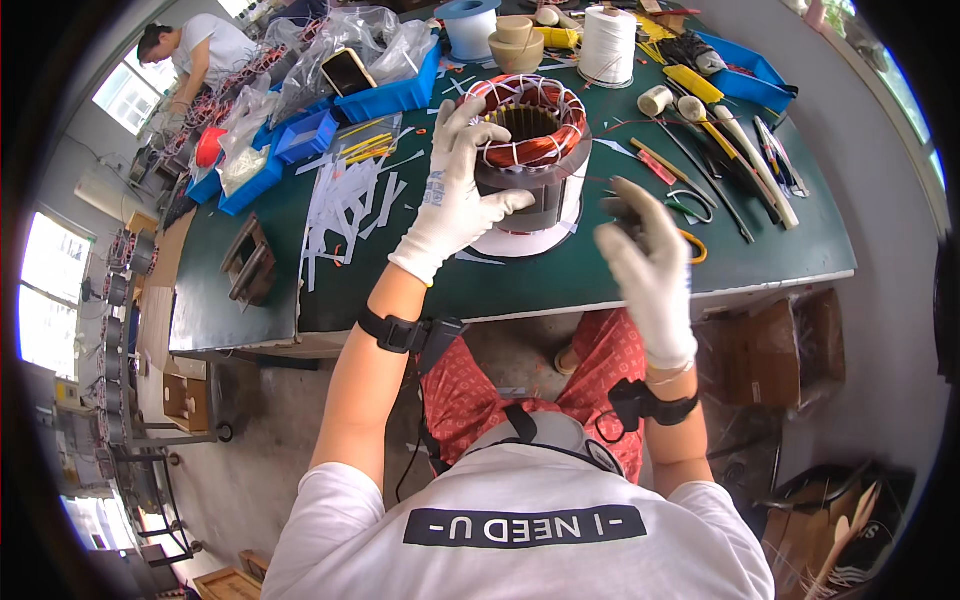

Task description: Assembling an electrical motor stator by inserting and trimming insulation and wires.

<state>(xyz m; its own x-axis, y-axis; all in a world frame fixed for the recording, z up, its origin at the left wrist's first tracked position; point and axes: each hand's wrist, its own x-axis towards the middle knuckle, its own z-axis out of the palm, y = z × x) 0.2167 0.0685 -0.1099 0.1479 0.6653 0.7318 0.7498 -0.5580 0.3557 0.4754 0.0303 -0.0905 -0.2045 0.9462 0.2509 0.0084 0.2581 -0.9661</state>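
Note:
A motor stator [545, 205] stands upright on a round white base [520, 243] near the table's front edge. Its top ring of red-orange copper windings [560, 135] is bound with white lacing cord, and yellow slot liners show inside the bore. My left hand [450, 190], in a white glove, grips the stator's left side, with the thumb low on the front and the fingers up by the windings. Just right of the stator, my gloved right hand [650, 255] is raised off the table with fingers bent and apart. I see nothing held in it; its fingertips are slightly blurred.
White paper strips [345, 205] lie left, beside a metal block [248, 262]. Blue bins [395, 95] stand behind them. A white cord spool [607, 48] is at the back. Mallets and hand tools [735, 150] lie right, with yellow-handled scissors [695, 247]. Another person [205, 50] works far left.

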